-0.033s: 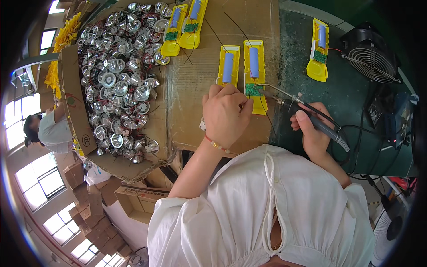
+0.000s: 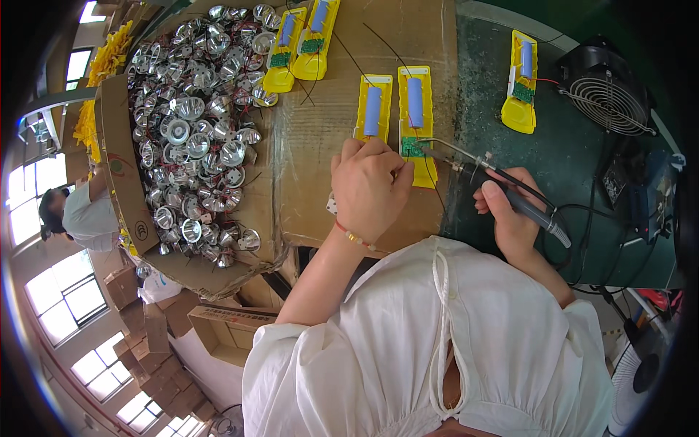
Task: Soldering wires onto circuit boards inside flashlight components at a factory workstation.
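Cardboard [image 2: 313, 167], green tabletop [image 2: 568, 164], bright windows [image 2: 62, 289]

A green workbench [image 2: 484, 95] is partly covered by a brown cardboard sheet [image 2: 313, 164]; yellow plastic housings [image 2: 420, 173] lie on the sheet, another yellow housing [image 2: 518, 116] and a wire-guarded black fan [image 2: 608, 95] on the green top

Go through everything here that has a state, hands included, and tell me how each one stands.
Left hand: curled over a casing's lower part; grip hidden.
Right hand: closed around the soldering iron.
Soldering iron: held, tip near a green board; heat can't be told.
Yellow casings: open, insides exposed.
Reflectors: heaped loosely.
Black fan: upright; spinning can't be told.
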`<action>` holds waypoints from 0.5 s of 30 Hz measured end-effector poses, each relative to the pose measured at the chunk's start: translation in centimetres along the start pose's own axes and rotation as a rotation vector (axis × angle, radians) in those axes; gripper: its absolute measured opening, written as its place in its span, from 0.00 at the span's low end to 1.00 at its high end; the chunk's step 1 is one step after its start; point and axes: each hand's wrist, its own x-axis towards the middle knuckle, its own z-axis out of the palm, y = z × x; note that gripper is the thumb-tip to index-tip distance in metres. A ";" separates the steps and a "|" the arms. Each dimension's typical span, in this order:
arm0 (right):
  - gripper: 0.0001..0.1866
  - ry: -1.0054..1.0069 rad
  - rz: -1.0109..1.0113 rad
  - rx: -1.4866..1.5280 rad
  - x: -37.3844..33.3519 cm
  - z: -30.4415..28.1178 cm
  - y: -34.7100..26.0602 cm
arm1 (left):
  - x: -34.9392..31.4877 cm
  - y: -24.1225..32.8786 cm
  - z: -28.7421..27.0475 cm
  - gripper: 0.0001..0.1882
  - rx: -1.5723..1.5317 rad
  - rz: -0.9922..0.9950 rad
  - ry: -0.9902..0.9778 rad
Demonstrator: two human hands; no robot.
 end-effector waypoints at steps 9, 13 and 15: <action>0.09 -0.014 0.037 0.038 -0.1 -0.9 0.1 | 0.0 0.3 0.0 0.05 0.036 0.000 0.000; 0.09 0.009 0.019 0.046 -0.3 -1.6 0.2 | -0.8 -0.1 -0.2 0.04 -0.004 0.065 0.038; 0.09 0.021 0.019 0.043 -0.3 -1.9 0.1 | -1.3 -0.2 -0.9 0.06 -0.078 0.112 0.172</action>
